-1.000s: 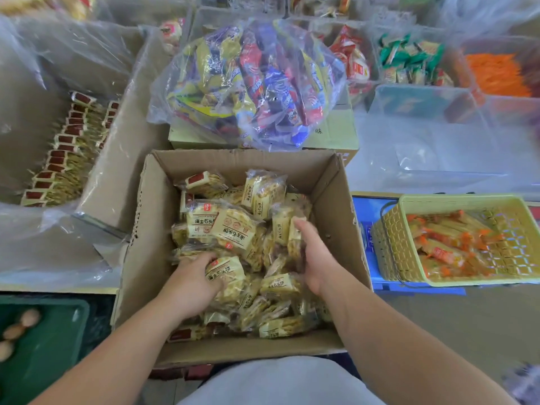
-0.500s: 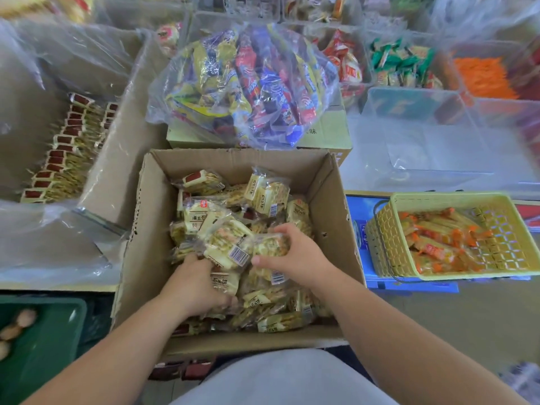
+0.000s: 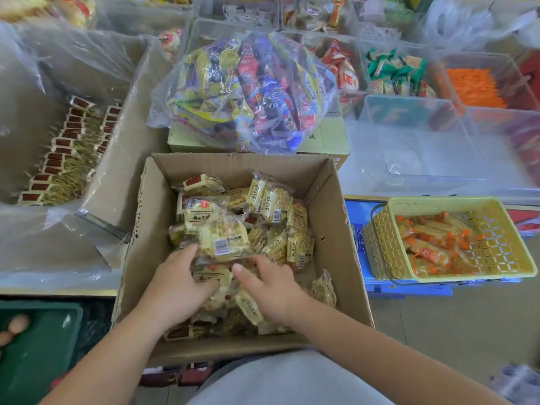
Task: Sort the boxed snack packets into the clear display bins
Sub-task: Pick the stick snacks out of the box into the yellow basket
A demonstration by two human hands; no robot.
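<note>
An open cardboard box (image 3: 330,200) in front of me holds several pale yellow snack packets (image 3: 271,200). Both hands are down in the box. My left hand (image 3: 178,287) grips a bunch of packets, with one barcode-side-up packet (image 3: 223,241) lying on top of its fingers. My right hand (image 3: 270,285) rests palm down on the packets beside it, fingers spread into the pile. A clear display bin (image 3: 415,147) stands empty at the right rear. On the left, a plastic-lined box (image 3: 117,159) holds rows of the same packets (image 3: 64,153) standing on edge.
A clear bag of mixed coloured snacks (image 3: 248,92) sits on a carton behind the box. A yellow basket (image 3: 380,238) with orange-wrapped snacks is at the right. More clear bins (image 3: 479,80) with green and orange packets line the back. A green tray (image 3: 43,346) lies at lower left.
My right hand came from the box's right side to the middle, next to the left hand. A bunch of packets was gathered and lifted between the hands.
</note>
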